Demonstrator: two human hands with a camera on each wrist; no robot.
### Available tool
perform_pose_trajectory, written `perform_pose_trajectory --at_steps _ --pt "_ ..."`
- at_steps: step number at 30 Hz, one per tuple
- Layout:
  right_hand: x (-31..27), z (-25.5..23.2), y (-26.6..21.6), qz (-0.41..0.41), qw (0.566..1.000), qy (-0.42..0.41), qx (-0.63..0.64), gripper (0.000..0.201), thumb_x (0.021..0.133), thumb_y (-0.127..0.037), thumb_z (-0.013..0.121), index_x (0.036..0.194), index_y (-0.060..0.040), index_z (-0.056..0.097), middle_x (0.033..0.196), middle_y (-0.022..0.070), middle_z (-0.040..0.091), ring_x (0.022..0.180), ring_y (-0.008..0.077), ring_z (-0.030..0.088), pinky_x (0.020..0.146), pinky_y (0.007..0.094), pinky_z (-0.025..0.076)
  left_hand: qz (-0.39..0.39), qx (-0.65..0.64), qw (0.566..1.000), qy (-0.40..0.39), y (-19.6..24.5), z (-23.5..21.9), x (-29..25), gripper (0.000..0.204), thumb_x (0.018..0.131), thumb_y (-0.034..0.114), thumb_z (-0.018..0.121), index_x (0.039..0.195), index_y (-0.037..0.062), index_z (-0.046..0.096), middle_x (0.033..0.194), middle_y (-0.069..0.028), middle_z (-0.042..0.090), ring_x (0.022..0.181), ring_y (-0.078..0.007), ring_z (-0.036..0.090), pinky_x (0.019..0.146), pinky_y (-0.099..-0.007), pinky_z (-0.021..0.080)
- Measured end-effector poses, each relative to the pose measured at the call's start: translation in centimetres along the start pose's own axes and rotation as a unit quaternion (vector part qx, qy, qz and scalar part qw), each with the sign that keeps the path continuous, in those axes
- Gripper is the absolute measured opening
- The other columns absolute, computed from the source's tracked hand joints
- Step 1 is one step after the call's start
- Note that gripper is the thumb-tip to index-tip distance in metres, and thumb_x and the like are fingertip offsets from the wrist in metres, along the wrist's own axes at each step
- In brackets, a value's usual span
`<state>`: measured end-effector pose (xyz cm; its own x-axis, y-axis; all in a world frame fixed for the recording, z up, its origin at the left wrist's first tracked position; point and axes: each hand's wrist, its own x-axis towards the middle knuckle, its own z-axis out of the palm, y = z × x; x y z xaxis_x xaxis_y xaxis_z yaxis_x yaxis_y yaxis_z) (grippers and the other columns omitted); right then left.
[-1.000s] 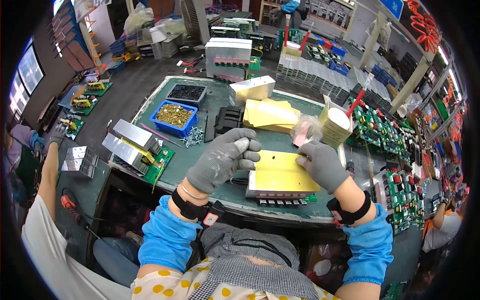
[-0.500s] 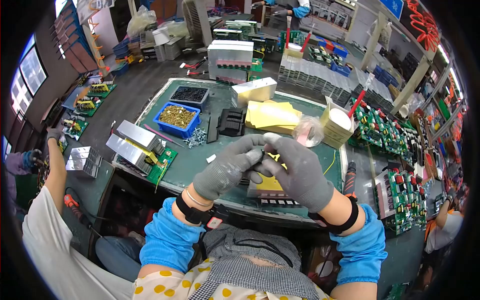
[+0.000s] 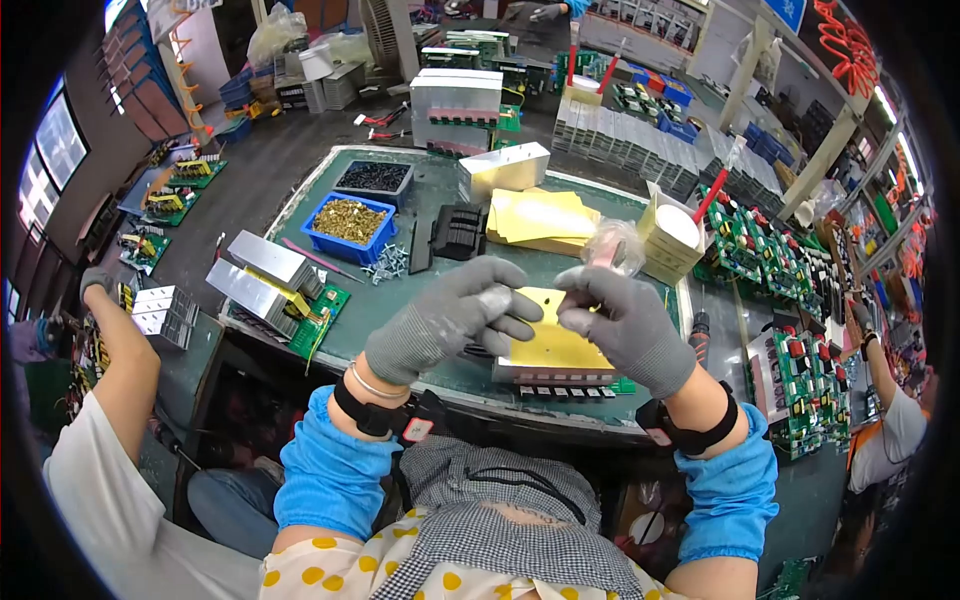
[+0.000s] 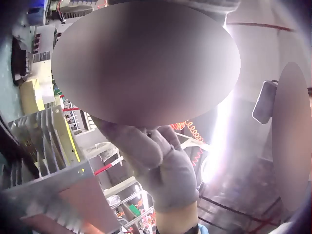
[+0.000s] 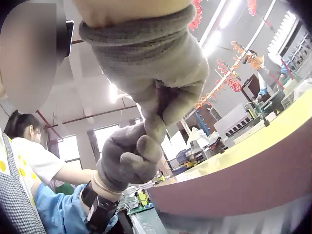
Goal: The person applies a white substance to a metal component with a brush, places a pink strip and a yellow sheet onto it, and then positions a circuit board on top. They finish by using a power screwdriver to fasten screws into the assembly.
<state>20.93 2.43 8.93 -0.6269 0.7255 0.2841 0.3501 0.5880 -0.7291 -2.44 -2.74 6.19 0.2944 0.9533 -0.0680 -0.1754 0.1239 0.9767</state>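
In the head view my gloved left hand (image 3: 430, 325) hovers at the left edge of a yellow sheet (image 3: 555, 345), its fingers curled in toward the thumb. Whether it holds anything I cannot tell. My gloved right hand (image 3: 640, 335) is over the sheet's right side, thumb and forefinger close together. A tiny dark piece (image 4: 148, 131) shows at the right hand's fingertips in the left wrist view, where a blurred oval covers much of the scene. The sheet lies on a finned metal heat sink (image 3: 550, 375) and has small dark holes.
Behind stand a blue bin of brass-coloured parts (image 3: 350, 220), a bin of black parts (image 3: 375, 180), loose screws (image 3: 388, 264) and stacked yellow sheets (image 3: 540, 218). A white tub in a carton (image 3: 672, 230) is at right. Heat sinks on a green board (image 3: 275, 285) sit left. Other people work both sides.
Both hands met over the yellow sheet half a second ago, fingertips together around something small and dark. They have since drawn apart, the right hand moving right and uncovering more of the sheet.
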Motion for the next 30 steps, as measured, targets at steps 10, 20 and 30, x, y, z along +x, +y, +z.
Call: perform_pose_trajectory --at_steps 10,20,30 --pt "-1.8 2.6 2.3 -0.023 0.986 -0.034 -0.16 0.022 0.088 -0.017 0.064 0.107 -0.0063 0.067 0.093 0.0184 0.07 0.086 0.0361 0.068 0.076 0.0421 0.054 0.041 -0.003 0.994 0.104 -1.3 -0.5 0.0 0.022 0.103 0.018 0.051 0.118 0.003 0.059 0.102 -0.0096 0.068 0.087 -0.0129 0.067 0.07 -0.023 0.054" --pt "-2.4 3.8 1.1 -0.07 0.952 -0.023 -0.297 0.01 0.085 -0.014 0.065 0.092 -0.0085 0.062 0.082 0.0136 0.066 0.08 0.0321 0.067 0.07 0.0418 0.054 0.037 -0.03 0.994 0.098 -1.9 -0.8 -0.3 0.027 0.103 0.028 0.055 0.113 0.0029 0.062 0.089 -0.0039 0.069 0.073 -0.0088 0.064 0.061 -0.0202 0.05" --pt "-2.5 3.9 0.4 -0.124 0.923 -0.059 -0.36 0.012 0.079 -0.014 0.067 0.087 -0.0099 0.059 0.079 0.0081 0.063 0.077 0.0276 0.065 0.065 0.0407 0.052 0.002 -0.117 0.989 0.087 -1.4 -0.2 -0.6 0.033 0.104 0.034 0.051 0.106 0.0023 0.062 0.085 -0.0034 0.068 0.067 -0.0081 0.061 0.058 -0.0199 0.047"
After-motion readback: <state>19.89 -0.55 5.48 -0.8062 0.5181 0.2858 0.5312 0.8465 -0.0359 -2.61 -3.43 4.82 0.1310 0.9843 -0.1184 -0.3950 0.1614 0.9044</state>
